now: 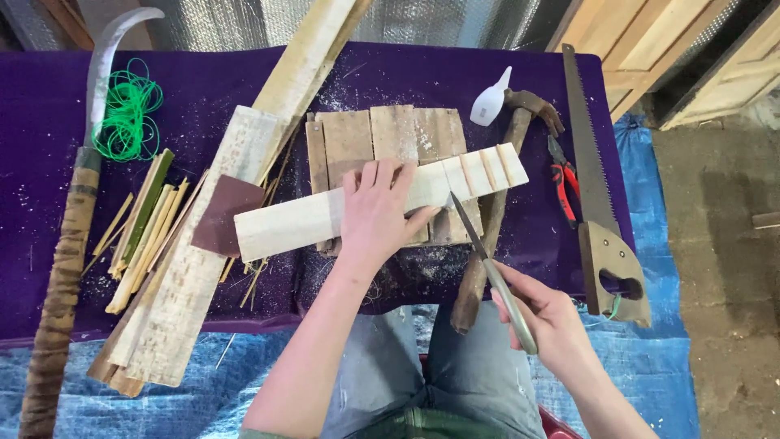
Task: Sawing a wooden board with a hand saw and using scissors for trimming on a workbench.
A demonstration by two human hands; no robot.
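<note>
Right now the left hand (375, 213) lies flat w/ fingers spread on the pale strip (325, 218), palm down, pressing rather than gripping. Strip runs left-right, slightly tilted, its right end farther away, w/ three cut notches near that end. It rests across a small board (382, 138) of weathered slats on the purple cloth (49, 122).

Right hand (548, 319), nearer and to the right, is closed round the knife (487, 264) handle; blade points far-left, tip touching the strip's near edge just right of the left hand's fingers.

Under the knife a hammer (500, 195) lies w/ its wooden handle running near-far, head at the far end beside a white bottle (491, 102). Right of that: red pliers (565, 183), then a handsaw (597, 203), its handle at the near end.

Left of the strip a brown sandpaper piece (223, 213) sits on long pale planks (203, 260) that run diagonally. Further left, a bundle of thin split sticks (142, 232), a tangle of green cord (128, 110), and a sickle (77, 203) w/ wrapped handle along the table's left side. Sawdust is scattered round the board. Blue tarp (666, 382) covers the floor near the person's knees.
</note>
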